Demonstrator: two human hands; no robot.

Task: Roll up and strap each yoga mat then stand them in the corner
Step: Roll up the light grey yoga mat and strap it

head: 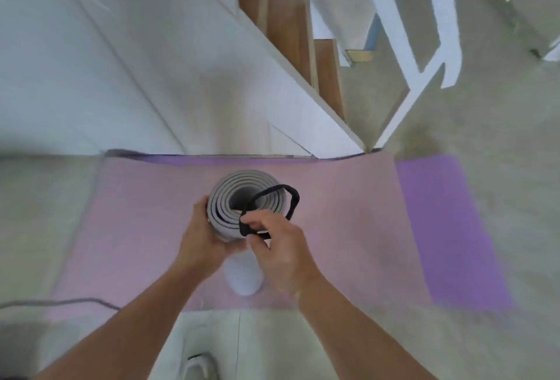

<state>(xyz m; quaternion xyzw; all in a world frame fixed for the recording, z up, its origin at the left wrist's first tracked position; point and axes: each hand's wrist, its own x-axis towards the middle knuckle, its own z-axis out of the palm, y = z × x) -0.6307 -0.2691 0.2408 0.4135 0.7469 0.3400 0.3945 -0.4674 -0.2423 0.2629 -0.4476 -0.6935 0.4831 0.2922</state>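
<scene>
At the far left a grey cable (60, 301) is seen trailing across the floor, clear of the work. Next, the pink mat (145, 228) lies flat and unrolled, serving as the surface on which the grey rolled mat (239, 197) is stood on end — upright, so that its spiral end faces up and a strap can be slipped over it from above. The roll is steadied by the left hand (201, 238), which is wrapped around its near-left side, apparently to stop the coil from springing loose. The black strap (285, 197) is pinched at one end by the right hand (278, 246), its loop held open over the roll's right rim — judged ready to be drawn down around the roll. Further right, a purple mat (448, 228) shows from beneath the pink one, not yet rolled. Behind, a white staircase (272, 46) rises.
</scene>
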